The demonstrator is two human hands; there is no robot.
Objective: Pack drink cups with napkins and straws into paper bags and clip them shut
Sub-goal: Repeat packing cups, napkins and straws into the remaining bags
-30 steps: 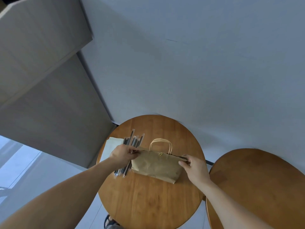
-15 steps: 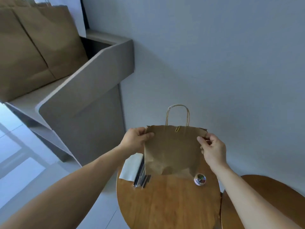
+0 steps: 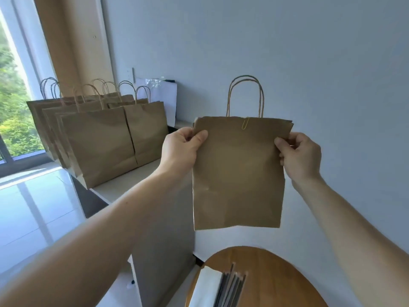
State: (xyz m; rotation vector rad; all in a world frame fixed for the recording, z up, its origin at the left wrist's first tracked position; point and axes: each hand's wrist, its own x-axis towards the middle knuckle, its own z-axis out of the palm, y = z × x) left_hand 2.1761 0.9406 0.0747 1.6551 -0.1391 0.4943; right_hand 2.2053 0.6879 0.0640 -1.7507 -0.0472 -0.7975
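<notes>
We hold a paper bag (image 3: 239, 173) aloft at twelve o'clock, left hand (image 3: 179, 149) and right hand (image 3: 301, 158) each pinching a top corner between fingers (image 3: 199, 136), a paper clip (image 3: 245, 123) closing its mouth. Packing looks done; next, we judge, it goes upright beside the finished bags (image 3: 99, 140) on the counter (image 3: 124, 185) at ten o'clock.

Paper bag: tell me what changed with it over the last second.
The paper bag lay flat on the round table; the left hand and right hand have raised it upright, clear of the table, before the wall. Both keep pinching its top corners; nothing was let go. The paper clip stays on its top edge; napkins and straws stay on the table.
</notes>
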